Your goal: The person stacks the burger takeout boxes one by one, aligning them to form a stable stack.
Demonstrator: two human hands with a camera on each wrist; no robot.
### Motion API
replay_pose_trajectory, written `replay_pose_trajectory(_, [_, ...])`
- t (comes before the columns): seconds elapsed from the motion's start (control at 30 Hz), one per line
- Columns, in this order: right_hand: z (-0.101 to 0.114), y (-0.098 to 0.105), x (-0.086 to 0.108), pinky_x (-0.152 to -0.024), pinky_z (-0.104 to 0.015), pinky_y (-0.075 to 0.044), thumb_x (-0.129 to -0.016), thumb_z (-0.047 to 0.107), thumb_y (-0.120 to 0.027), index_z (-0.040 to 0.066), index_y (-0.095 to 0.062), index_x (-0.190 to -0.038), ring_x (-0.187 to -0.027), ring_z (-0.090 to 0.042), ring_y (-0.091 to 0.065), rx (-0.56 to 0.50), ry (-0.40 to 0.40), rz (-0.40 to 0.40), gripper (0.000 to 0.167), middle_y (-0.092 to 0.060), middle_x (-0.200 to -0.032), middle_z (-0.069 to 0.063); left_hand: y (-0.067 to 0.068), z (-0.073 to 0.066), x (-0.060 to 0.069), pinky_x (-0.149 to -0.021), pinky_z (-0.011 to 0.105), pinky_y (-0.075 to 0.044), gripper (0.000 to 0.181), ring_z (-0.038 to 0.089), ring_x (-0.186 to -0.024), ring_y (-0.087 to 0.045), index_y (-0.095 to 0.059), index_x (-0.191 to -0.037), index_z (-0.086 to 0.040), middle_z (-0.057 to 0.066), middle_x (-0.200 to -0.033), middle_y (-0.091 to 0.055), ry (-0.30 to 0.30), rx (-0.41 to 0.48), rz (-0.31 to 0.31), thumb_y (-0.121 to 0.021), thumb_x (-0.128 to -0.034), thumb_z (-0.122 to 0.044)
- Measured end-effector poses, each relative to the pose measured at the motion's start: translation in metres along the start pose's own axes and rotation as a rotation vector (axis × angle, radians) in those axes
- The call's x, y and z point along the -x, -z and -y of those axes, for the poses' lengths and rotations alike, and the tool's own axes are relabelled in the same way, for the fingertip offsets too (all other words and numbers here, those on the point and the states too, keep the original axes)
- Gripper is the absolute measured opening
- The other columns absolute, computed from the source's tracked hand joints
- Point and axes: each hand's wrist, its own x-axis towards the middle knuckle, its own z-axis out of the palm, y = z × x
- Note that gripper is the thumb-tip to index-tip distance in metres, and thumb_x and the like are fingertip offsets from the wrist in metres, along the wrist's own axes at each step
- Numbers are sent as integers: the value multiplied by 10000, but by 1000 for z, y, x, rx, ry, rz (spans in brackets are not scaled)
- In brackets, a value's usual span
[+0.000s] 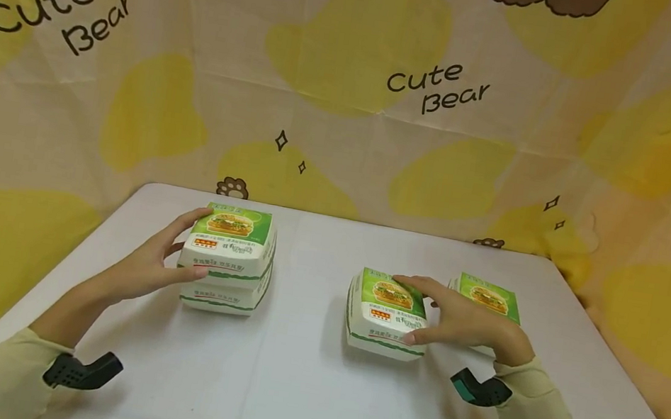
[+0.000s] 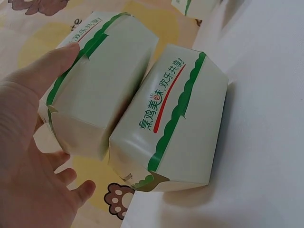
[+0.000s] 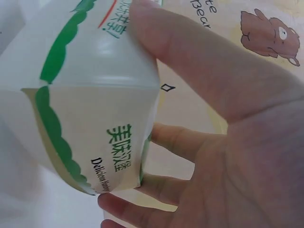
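Note:
On the left of the table, one burger box (image 1: 228, 241) sits on top of another burger box (image 1: 223, 297). My left hand (image 1: 150, 266) grips the upper one, thumb on its front face and fingers at its far left side. Both boxes, the upper (image 2: 111, 61) and the lower (image 2: 175, 118), show in the left wrist view. Right of centre, my right hand (image 1: 464, 321) holds a third burger box (image 1: 388, 310) between thumb and fingers; whether it touches the table I cannot tell. The right wrist view shows this box (image 3: 90, 123) close up.
Behind my right hand stands another burger box (image 1: 491, 296), partly hidden by the hand. The white table (image 1: 291, 389) ends at a cloth backdrop (image 1: 351, 97) with yellow patches and "Cute Bear" lettering, which also runs along both sides.

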Motion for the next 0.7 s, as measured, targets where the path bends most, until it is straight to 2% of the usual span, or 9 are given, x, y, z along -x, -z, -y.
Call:
replay_pose_trajectory(0.37, [4,1,-2,-1140,-742,-273,-841,449,-796,291,-265,-1604,-1508,-471,-254,15,35,-54,943,-250,-1660,-150,0,1,0,-1138,760,-237,940,474,-1538,-117,-168,-1619,-292,157,-1699,-123,-3,-9,-9,-753,-894,-174])
replay_pose_trajectory(0.7, [11,-2,-5,-1116,-715,-336,-850,436,-788,290,-273,-1603,-1480,-440,-319,27,115,-136,924,-277,-1648,-130,0,1,0,-1137,768,-227,951,489,-1537,-106,-151,-1624,-298,158,-1701,-110,8,-2,-6,-753,-896,-184])
